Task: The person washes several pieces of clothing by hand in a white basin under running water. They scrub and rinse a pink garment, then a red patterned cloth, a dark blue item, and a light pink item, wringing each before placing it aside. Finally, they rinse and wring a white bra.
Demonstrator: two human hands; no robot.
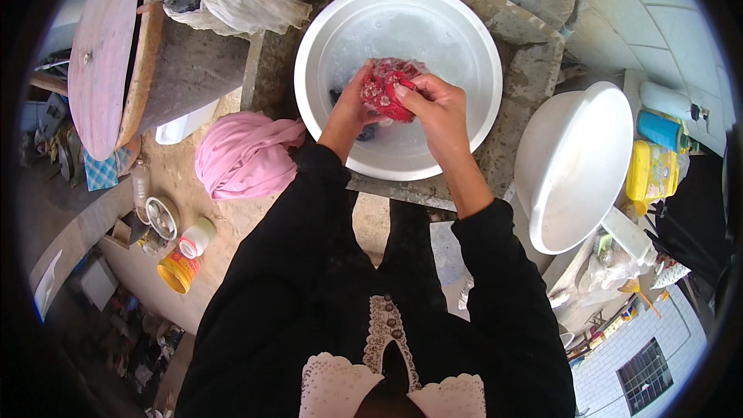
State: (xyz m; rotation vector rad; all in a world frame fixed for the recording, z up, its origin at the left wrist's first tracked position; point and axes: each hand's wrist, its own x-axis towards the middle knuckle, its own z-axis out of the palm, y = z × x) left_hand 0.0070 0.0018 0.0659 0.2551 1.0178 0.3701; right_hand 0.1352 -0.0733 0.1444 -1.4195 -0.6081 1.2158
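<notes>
A large round white basin (395, 168) holding cloudy, sudsy water rests on a stone sink. Above the water, near the basin's middle, is a bunched wet red patterned cloth (383, 93). My left hand (351, 107) grips it from the left side, fingers partly behind it. My right hand (438, 107) pinches its right edge between thumb and fingers. A dark cloth (367, 132) lies in the water, partly hidden by my left hand.
The stone sink's rim (531, 69) surrounds the basin. A pink cloth bundle (246, 157) lies at left, with a white jar (197, 237) and a yellow tub (179, 270) below it. At right, a white basin (580, 168) leans on its side beside a yellow container (651, 169).
</notes>
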